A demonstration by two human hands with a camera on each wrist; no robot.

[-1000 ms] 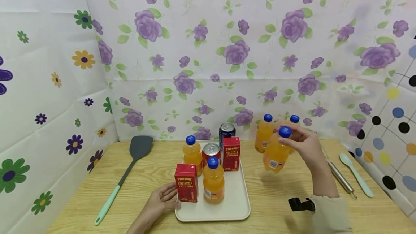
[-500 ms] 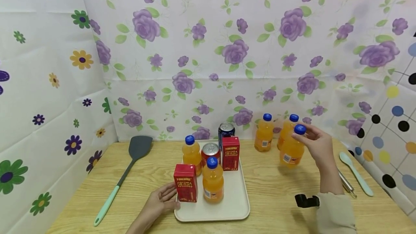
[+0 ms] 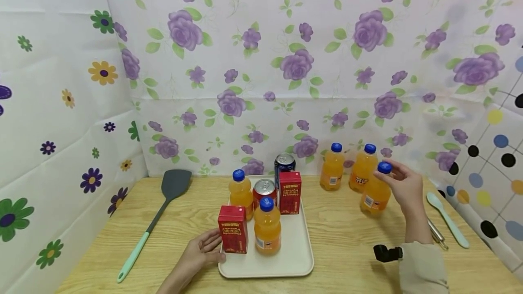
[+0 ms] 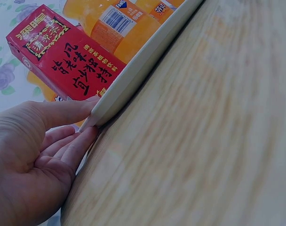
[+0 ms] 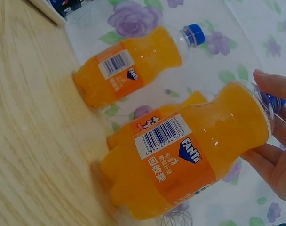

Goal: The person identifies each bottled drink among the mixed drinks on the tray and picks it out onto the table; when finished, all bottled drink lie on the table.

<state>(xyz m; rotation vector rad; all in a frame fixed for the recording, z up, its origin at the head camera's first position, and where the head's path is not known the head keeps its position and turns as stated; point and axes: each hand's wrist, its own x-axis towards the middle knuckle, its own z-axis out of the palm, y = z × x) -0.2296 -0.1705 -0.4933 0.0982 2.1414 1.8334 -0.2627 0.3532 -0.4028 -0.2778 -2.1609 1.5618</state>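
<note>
In the head view my right hand (image 3: 405, 190) pinches an orange bottle (image 3: 375, 196) near its blue cap; the right wrist view shows thumb and fingers round the neck of that bottle (image 5: 180, 155). Two more orange bottles (image 3: 332, 169) (image 3: 362, 169) stand just behind and left of it. My left hand (image 3: 198, 255) grips the left rim of the cream tray (image 3: 286, 264), thumb above and fingers below in the left wrist view. On the tray stand red cartons (image 3: 234, 232) (image 3: 290, 194), orange bottles (image 3: 267, 232) (image 3: 241, 196), a red can (image 3: 264, 192) and a dark blue can (image 3: 283, 164).
A grey spatula with a mint handle (image 3: 135, 255) lies left of the tray. At the right lie a mint spoon (image 3: 451, 226) and a metal-handled utensil (image 3: 436, 232), partly behind my right arm. Flowered cloth (image 3: 253, 80) hangs behind the wooden table.
My right hand has carried its orange bottle rightward and lower, to beside the two rear bottles. The left hand has kept its place at the tray's rim.
</note>
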